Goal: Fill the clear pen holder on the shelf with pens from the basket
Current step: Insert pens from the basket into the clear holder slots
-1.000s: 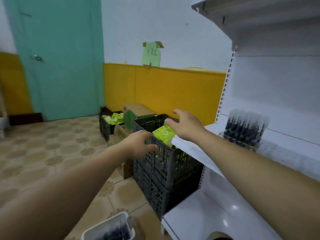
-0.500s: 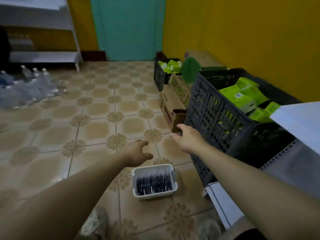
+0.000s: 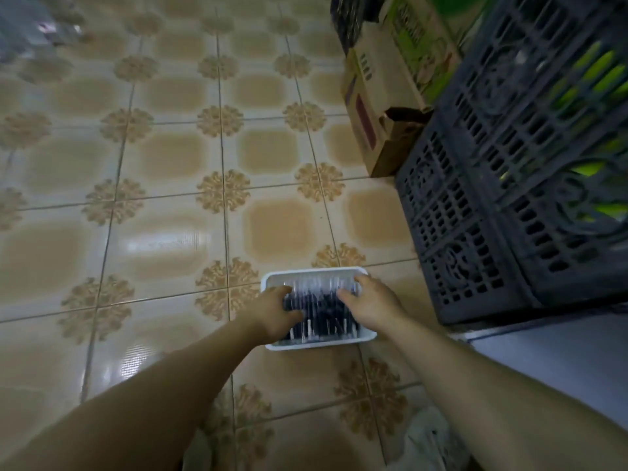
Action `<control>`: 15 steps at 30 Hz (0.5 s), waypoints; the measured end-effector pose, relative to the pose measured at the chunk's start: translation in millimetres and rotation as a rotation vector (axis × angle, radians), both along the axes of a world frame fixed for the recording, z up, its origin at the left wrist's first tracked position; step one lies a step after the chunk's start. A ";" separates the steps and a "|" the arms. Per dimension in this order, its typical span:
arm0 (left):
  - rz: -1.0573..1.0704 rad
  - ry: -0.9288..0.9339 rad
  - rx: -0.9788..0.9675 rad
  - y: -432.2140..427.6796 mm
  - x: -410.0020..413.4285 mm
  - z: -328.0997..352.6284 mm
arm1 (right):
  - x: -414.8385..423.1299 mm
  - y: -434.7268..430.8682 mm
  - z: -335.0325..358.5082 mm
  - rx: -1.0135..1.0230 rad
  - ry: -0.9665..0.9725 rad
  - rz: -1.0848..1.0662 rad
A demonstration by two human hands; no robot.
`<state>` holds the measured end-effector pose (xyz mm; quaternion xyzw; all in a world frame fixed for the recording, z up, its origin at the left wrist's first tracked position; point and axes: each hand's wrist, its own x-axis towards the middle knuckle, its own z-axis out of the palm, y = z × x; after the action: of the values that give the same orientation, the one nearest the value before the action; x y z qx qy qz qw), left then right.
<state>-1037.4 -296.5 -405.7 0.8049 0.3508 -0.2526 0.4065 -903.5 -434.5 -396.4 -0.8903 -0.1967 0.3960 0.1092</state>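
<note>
A small white basket (image 3: 307,274) stands on the tiled floor, packed with dark pens (image 3: 319,302). Both my hands reach down into it. My left hand (image 3: 272,312) lies over the pens at the basket's left side, fingers curled down among them. My right hand (image 3: 372,304) lies over the right side, fingers spread on the pens near the far rim. Whether either hand grips pens is hidden by the hands themselves. The clear pen holder on the shelf is out of view.
Stacked dark plastic crates (image 3: 516,185) with green packs inside stand close on the right. A cardboard box (image 3: 384,96) leans behind them. A white shelf board (image 3: 560,362) juts in at the lower right. Patterned floor tiles (image 3: 153,198) spread to the left.
My view has tilted down from the shelf and crates to the floor. Both hands dropped from the crate to the white basket and now lie on its pens.
</note>
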 end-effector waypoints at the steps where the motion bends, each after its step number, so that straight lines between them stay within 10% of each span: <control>1: 0.020 0.006 -0.013 0.3 5.0 -15.3 | 3.2 1.6 -14.2 -0.014 0.027 -0.004; 15: 0.499 0.030 -0.163 -12.2 36.8 -153.1 | 20.5 15.3 -145.8 -0.128 0.144 -0.091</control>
<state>-1000.5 -308.6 -558.7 0.6542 0.5230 -0.1837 0.5146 -883.0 -419.3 -542.1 -0.8728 -0.1217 0.4652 0.0836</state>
